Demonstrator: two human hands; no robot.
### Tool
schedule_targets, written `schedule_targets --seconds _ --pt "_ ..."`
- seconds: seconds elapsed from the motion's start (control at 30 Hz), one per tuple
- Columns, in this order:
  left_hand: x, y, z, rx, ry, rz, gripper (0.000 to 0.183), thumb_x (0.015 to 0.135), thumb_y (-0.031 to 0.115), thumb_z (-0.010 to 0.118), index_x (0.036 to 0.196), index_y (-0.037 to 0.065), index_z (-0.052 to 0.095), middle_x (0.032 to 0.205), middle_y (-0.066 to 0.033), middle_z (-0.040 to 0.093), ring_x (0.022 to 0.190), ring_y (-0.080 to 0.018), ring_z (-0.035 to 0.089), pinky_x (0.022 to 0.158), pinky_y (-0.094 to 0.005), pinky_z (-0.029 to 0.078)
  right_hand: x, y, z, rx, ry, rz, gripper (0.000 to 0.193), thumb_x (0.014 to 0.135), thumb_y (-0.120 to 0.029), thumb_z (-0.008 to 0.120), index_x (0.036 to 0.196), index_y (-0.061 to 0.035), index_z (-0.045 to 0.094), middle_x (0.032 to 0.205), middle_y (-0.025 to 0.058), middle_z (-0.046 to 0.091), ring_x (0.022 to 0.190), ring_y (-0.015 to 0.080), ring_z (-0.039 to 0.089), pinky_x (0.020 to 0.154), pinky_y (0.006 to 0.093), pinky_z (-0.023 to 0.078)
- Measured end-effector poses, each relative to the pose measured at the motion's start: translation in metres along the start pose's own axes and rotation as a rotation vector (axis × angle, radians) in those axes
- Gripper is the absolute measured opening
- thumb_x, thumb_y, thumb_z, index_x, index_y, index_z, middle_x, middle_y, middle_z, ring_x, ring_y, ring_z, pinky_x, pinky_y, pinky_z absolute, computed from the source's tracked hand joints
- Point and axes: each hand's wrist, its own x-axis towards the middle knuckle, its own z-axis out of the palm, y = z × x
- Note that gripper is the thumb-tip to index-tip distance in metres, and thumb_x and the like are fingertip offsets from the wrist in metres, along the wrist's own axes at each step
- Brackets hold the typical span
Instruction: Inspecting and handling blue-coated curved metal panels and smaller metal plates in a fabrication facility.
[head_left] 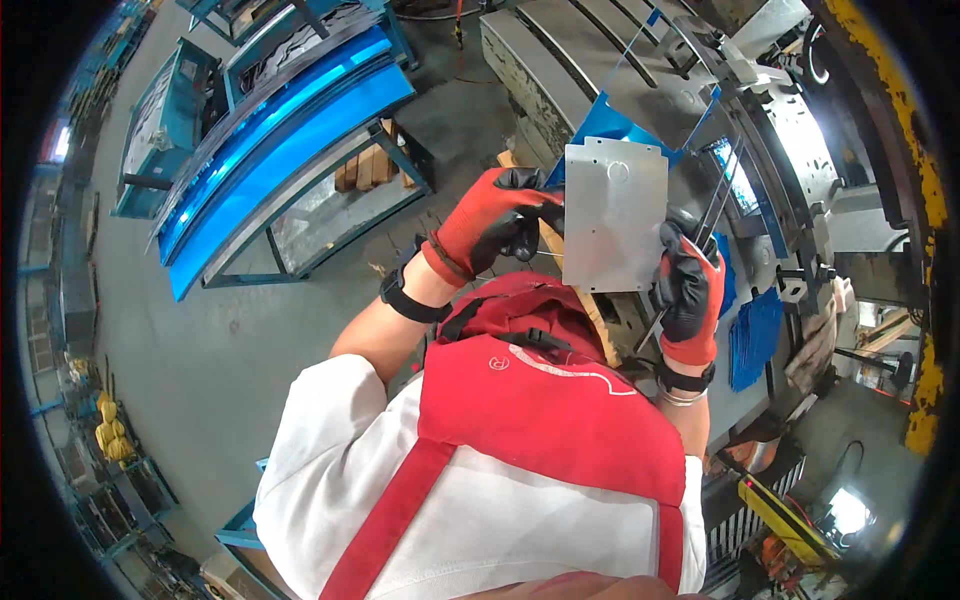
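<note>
A flat grey sheet-metal plate [614, 225] with small notches along its edges is held up in front of my chest. My left hand [497, 228], in a red and black work glove, is closed on its left edge. At the right edge, my gloved right hand [690, 290] is closed with its fingers against the plate. A thin, long metal tool [718, 197] also passes through my right hand; its exact kind is unclear. Just behind the plate's top lies a blue-faced sheet piece [612, 122] on the machine's grey table [545, 62].
A machine with a metal tool rail [800, 150] and yellow-edged frame [925, 190] stands at the right. Several blue sheet pieces [755, 340] lie beside my right hand. Long blue sheets [290, 165] rest on a metal rack at the left. Teal bins [165, 120] stand beyond it.
</note>
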Motion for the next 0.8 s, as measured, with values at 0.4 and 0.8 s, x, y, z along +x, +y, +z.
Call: schedule_targets --seconds 0.4,0.8 --pt "-0.009 0.009 -0.029 0.377 0.157 0.197 0.028 0.084 0.022 0.046 0.098 0.0 0.056 0.093 -0.0105 0.061 0.044 -0.0024 0.041 0.04 -0.0152 0.028 -0.02 -0.02 -0.079 -0.19 0.504 0.104 0.019 0.071 -0.005 0.06 0.09 -0.0048 0.061 0.069 -0.0002 0.056 0.041 0.005 0.043 0.037 0.0197 0.029" --pt "-0.015 0.001 -0.044 0.387 0.095 0.333 0.033 0.085 0.028 0.044 0.102 0.002 0.056 0.1 -0.0152 0.058 0.046 -0.003 0.041 0.042 -0.0154 0.028 -0.037 0.073 -0.133 -1.481 0.247 -0.161 0.044 0.068 -0.014 0.062 0.111 -0.0107 0.05 0.098 0.0106 0.057 0.078 0.0299 0.057 0.062 0.0321 0.046"
